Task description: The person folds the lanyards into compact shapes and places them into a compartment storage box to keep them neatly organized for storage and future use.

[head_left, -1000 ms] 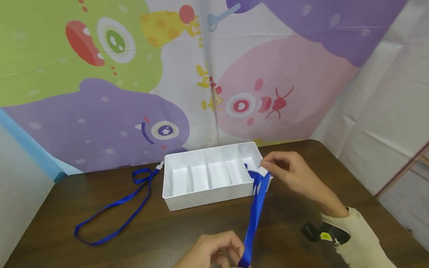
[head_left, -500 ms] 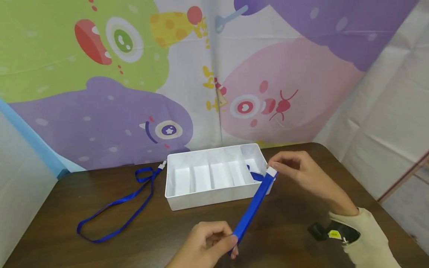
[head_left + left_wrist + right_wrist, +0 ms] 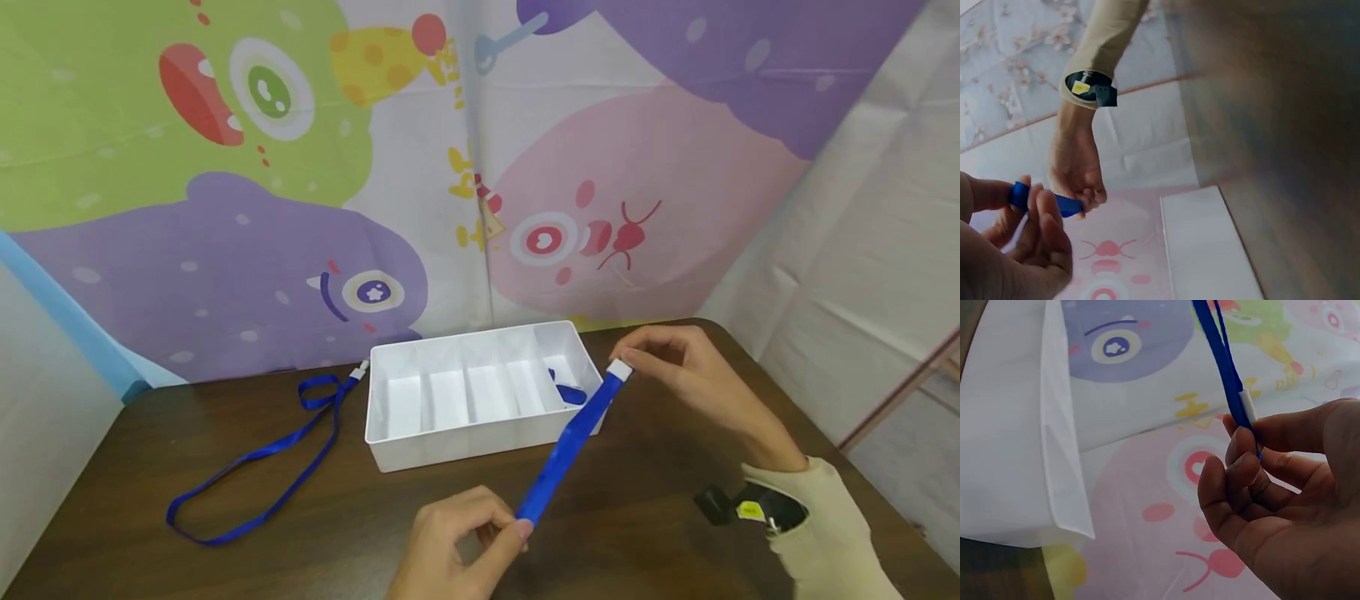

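Note:
A folded blue lanyard (image 3: 567,446) is stretched slantwise between both hands, above the table and in front of the white box's right end. My left hand (image 3: 463,537) pinches its lower end between thumb and fingers. At the upper end, my right hand (image 3: 678,367) pinches it by the white clip (image 3: 619,369). The right wrist view shows thumb and fingertips meeting just below the white clip (image 3: 1247,405). The white divided box (image 3: 457,446) stands behind the hands. Something blue (image 3: 572,394) lies in its rightmost compartment, partly hidden by the wall.
A second blue lanyard (image 3: 300,479) lies looped on the dark wooden table (image 3: 315,558), left of the box, its white clip end near the box's left side. A cartoon-printed cloth (image 3: 480,167) hangs behind the table. A black device (image 3: 757,507) sits at the right sleeve.
My left hand has risen and shifted its grip on the lanyard's lower end. My right hand has moved slightly right with the clip. The strands now lie together as one flat, taut band.

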Tool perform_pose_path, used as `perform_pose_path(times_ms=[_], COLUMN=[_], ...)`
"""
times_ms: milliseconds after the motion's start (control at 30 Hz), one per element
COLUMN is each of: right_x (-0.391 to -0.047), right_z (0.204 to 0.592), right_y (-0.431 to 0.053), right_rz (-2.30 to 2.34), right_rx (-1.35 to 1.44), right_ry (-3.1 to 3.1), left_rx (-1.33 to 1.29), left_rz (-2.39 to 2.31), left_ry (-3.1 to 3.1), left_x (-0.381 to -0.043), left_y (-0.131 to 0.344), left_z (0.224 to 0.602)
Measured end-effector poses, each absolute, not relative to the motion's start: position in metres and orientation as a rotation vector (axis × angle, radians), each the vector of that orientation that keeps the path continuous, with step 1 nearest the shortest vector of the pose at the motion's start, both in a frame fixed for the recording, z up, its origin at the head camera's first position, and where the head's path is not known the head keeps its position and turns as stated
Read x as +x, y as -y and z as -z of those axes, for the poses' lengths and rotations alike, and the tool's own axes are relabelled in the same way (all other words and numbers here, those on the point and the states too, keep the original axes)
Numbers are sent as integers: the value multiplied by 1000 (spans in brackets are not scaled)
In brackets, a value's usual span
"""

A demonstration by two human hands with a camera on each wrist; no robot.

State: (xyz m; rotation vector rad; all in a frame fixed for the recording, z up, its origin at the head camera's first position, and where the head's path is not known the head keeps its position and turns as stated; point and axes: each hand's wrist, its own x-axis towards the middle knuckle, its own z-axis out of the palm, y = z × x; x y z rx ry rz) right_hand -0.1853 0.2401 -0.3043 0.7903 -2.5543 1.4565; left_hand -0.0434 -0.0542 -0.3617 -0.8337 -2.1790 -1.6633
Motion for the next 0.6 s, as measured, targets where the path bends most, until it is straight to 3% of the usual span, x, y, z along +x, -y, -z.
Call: perform_pose_path(times_ms=[333, 600], right_x=[-195, -184], right_z=[317, 309], right_y=[-240, -231], right_rz=[-1401, -1456], right_rx=[739, 800], right_ry=[2628, 2640], left_rx=[-1158, -1361], left_rz=[1392, 1624], left_ry=[1953, 1747], left_x=[-57, -64], left_y=[56, 74], left_z=[370, 342])
